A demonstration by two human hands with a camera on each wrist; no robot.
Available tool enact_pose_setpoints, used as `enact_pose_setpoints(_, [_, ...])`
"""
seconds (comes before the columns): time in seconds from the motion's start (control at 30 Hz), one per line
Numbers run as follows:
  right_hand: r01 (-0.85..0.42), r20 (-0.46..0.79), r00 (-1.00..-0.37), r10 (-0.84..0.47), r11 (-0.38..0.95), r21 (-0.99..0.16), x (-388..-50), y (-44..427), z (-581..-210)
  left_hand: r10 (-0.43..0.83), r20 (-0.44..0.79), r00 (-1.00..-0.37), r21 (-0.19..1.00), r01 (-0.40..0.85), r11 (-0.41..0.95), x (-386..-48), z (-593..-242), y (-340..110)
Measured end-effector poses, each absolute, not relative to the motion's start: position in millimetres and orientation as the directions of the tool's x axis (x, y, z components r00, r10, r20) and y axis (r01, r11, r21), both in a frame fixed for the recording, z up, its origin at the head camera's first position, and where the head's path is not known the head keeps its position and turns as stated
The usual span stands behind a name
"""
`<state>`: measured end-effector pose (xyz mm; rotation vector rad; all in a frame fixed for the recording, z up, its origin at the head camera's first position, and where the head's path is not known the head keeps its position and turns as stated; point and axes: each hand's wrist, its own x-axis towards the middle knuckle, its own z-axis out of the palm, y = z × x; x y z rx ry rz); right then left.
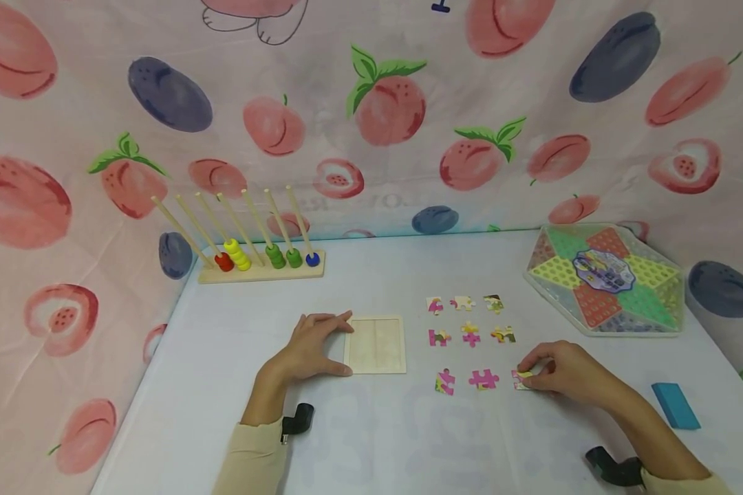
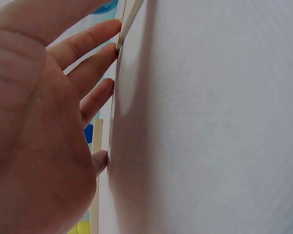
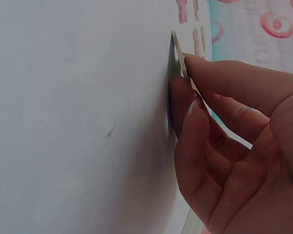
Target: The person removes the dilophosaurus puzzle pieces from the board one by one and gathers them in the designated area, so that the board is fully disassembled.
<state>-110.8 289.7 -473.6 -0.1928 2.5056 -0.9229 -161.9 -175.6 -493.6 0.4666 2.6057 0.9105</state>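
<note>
My right hand (image 1: 560, 371) pinches a jigsaw puzzle piece (image 1: 520, 380) at the right end of the nearest row of pieces. In the right wrist view this puzzle piece (image 3: 178, 51) is tilted, one edge raised off the table, between thumb and fingers. My left hand (image 1: 309, 347) lies at the left side of a square wooden puzzle tray (image 1: 374, 345), thumb by the near corner and forefinger by the far one. The left wrist view shows the left hand's fingers (image 2: 95, 46) fairly straight, their tips against the tray's edge. No pieces lie in the tray.
Loose puzzle pieces (image 1: 470, 337) lie in three rows right of the tray. A wooden bead counter (image 1: 263, 271) with upright rods stands at the back left. A clear box of coloured parts (image 1: 607, 278) sits at the back right, a blue block (image 1: 676, 405) at the right.
</note>
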Motion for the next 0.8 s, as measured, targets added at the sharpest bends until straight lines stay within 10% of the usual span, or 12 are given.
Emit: enact_pose_setpoints(0.8, [0.08,-0.42,-0.877,-0.233,0.791,-0.606,-113.4,275.1,-467.0,0.418,-0.205,-0.885,0.646,0.198,0.737,-164.9,-497.8,-176.9])
